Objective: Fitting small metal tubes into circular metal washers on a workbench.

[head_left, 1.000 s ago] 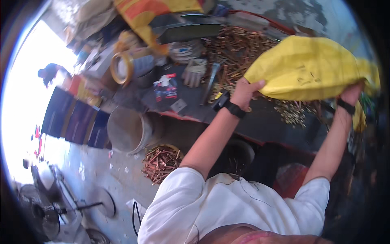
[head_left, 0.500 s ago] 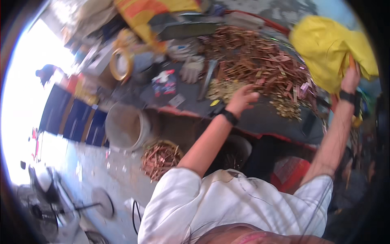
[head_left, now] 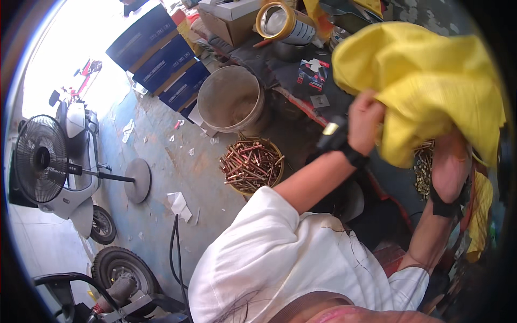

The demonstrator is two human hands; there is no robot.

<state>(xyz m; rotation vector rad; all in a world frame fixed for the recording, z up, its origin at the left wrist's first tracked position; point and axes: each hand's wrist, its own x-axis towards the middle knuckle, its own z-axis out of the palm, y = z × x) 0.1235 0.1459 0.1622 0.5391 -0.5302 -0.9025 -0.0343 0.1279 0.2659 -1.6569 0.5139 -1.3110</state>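
A yellow sack (head_left: 414, 81), loose and creased, hangs over the dark worktable at the right. My left hand (head_left: 366, 121) is closed on the sack's near left edge. Under the sack's lower right side is my right hand (head_left: 451, 161), its fingers hidden by the fabric, so their grip cannot be told. Small brass-coloured pieces (head_left: 423, 175) show on the table between the sack and my right wrist. Most of the pile behind is covered by the sack. Dark bands circle both my wrists.
Left of the table stand a round container of thin copper-coloured pieces (head_left: 252, 164) and a whitish bucket (head_left: 231, 99). Stacked blue boxes (head_left: 161, 59) stand beyond. A fan (head_left: 43, 151), a scooter (head_left: 81, 210) and a tyre (head_left: 125, 272) are at the left. A yellow-rimmed tub (head_left: 276, 21) lies on the table.
The view has swung left. My left hand has gone from open over the pile to gripping the sack. The sack now spreads over the pile, and my right hand has slipped beneath it.
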